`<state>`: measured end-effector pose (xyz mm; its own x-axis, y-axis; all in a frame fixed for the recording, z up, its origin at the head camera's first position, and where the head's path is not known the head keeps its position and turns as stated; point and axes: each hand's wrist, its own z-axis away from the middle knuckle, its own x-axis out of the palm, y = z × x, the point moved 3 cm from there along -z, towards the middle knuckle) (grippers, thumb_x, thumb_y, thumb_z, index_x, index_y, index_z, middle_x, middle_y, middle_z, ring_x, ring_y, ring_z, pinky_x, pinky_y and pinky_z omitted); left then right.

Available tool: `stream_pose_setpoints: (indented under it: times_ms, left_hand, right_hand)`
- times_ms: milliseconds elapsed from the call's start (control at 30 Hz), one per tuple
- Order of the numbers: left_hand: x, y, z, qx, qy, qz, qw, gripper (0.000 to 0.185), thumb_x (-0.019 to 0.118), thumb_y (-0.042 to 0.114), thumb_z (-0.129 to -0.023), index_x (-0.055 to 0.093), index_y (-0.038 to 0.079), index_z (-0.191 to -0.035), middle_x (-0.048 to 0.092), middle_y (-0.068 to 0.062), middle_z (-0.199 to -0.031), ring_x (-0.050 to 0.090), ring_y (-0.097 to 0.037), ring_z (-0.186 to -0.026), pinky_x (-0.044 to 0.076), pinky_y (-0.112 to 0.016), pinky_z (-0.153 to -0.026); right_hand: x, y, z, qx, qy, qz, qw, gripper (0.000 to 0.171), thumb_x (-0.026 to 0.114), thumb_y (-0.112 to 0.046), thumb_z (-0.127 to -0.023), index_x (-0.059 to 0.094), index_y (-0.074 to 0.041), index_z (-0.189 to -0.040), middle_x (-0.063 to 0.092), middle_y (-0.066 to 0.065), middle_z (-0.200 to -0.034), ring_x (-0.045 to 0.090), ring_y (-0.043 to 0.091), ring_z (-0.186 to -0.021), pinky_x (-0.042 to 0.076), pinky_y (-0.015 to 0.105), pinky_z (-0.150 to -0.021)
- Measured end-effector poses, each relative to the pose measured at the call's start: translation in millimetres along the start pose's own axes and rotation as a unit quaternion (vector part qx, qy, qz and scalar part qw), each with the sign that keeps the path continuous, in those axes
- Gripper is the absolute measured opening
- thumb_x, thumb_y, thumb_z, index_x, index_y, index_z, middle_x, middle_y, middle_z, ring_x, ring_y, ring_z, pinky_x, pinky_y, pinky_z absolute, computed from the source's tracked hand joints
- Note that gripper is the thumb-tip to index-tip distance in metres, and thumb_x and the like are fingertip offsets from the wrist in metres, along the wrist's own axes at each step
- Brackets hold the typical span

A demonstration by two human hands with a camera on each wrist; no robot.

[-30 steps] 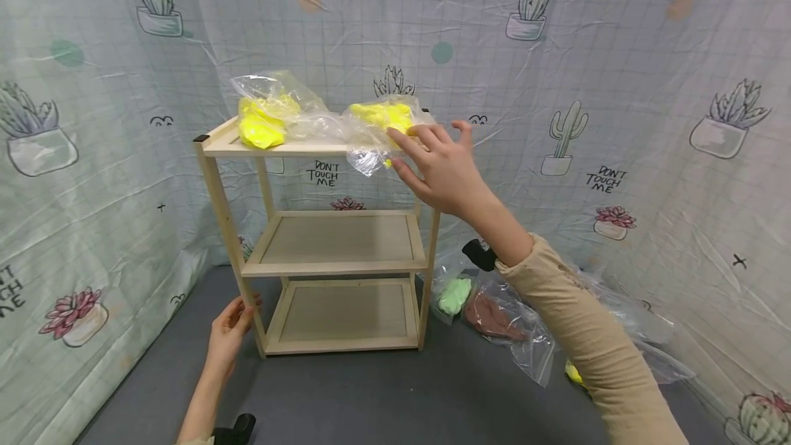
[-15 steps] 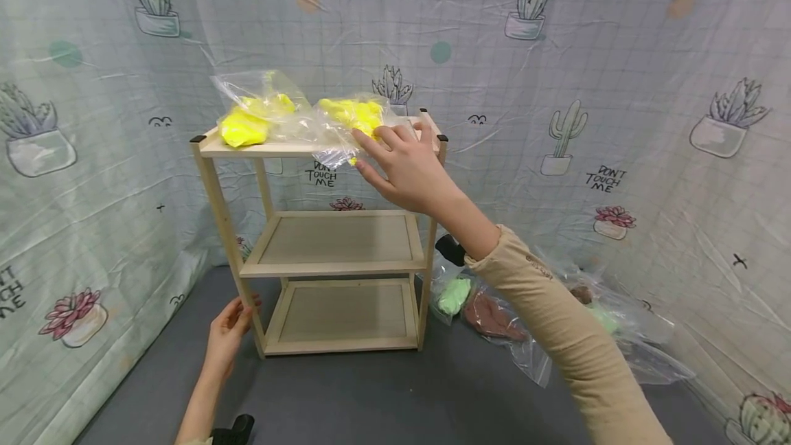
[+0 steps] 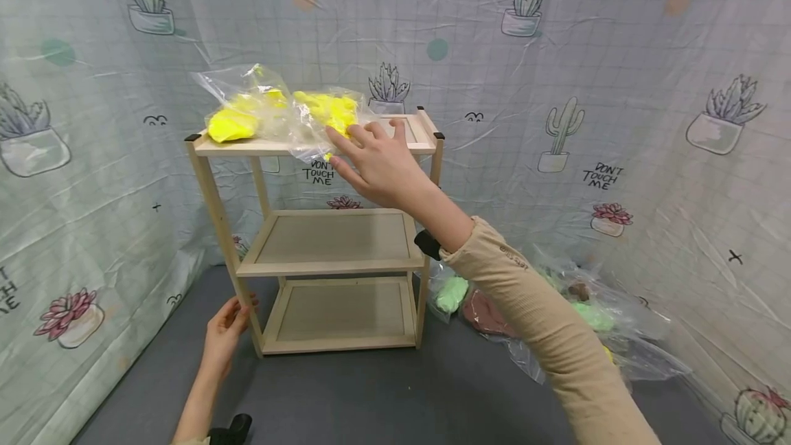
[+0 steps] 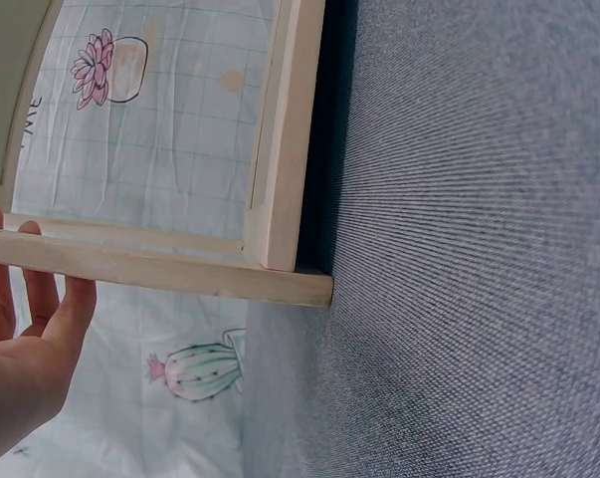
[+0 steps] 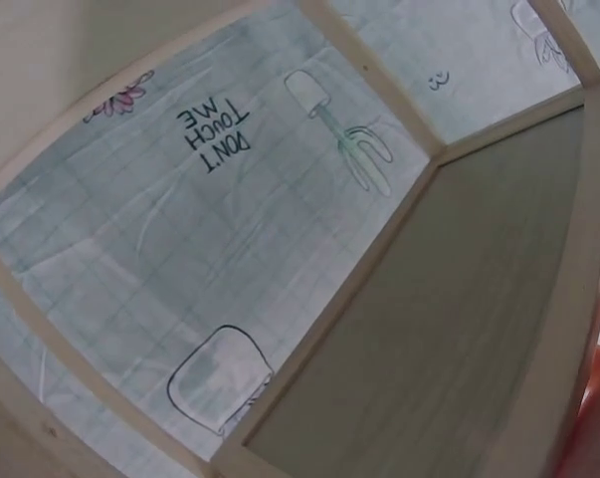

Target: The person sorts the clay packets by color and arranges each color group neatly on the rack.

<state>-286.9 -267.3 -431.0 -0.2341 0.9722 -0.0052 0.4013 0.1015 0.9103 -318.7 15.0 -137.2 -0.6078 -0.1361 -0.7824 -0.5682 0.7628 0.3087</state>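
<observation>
A three-tier wooden shelf (image 3: 330,268) stands on the grey surface. My left hand (image 3: 224,332) grips its front left leg low down; in the left wrist view, fingertips of that hand (image 4: 31,349) show past the leg (image 4: 160,274). On the top tier, my right hand (image 3: 386,163) lies against a clear plastic bag with a bright yellow lump (image 3: 334,112), fingers spread and slightly bent at its right side. A similar bag with a yellow lump (image 3: 233,126) sits to its left, overlapping it in this view. In the right wrist view only blurred fingers (image 5: 596,418) show at the edge.
Right of the shelf on the grey surface (image 3: 346,397) lie bags with a green lump (image 3: 452,294) and a brown lump (image 3: 485,313). More bags (image 3: 593,318) pile up behind my right sleeve (image 3: 544,335). A cactus-print curtain (image 3: 482,74) surrounds the area.
My right hand has slid both yellow bags leftward along the top tier, uncovering its right end. The left hand has stayed on the leg.
</observation>
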Motion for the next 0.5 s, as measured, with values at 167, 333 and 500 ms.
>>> stream_pose_setpoints:
  times_ms: [167, 333, 500]
  left_hand:
    - [-0.5, 0.1, 0.3, 0.0, 0.0, 0.0, 1.0, 0.031, 0.046, 0.014, -0.092, 0.049, -0.004, -0.118, 0.061, 0.023, -0.096, 0.057, 0.007, -0.089, 0.043, -0.009, -0.072]
    - [-0.1, 0.5, 0.8, -0.004, 0.003, 0.001, 1.0, 0.026, 0.046, 0.014, -0.092, 0.053, 0.004, -0.115, 0.061, 0.023, -0.096, 0.058, 0.007, -0.088, 0.044, -0.009, -0.072]
    - [0.0, 1.4, 1.7, -0.009, 0.006, -0.012, 0.9999, 0.028, 0.046, 0.015, -0.092, 0.052, 0.001, -0.116, 0.06, 0.024, -0.095, 0.057, 0.008, -0.088, 0.043, -0.009, -0.072]
  right_hand:
    - [2.1, -1.0, -0.7, 0.004, 0.001, 0.013, 1.0, 0.049, 0.022, -0.045, -0.096, 0.022, -0.026, -0.142, 0.042, -0.001, -0.134, 0.041, 0.022, -0.116, 0.017, 0.055, -0.096]
    - [3.8, -0.9, 0.4, 0.001, 0.023, 0.013, 1.0, 0.05, 0.023, -0.045, -0.096, 0.024, -0.023, -0.141, 0.042, 0.001, -0.132, 0.042, 0.022, -0.114, 0.017, 0.055, -0.097]
    - [4.2, 1.5, 3.9, -0.001, 0.052, 0.01, 0.999, 0.052, 0.026, -0.045, -0.096, 0.025, -0.02, -0.141, 0.04, 0.004, -0.134, 0.042, 0.022, -0.114, 0.018, 0.051, -0.096]
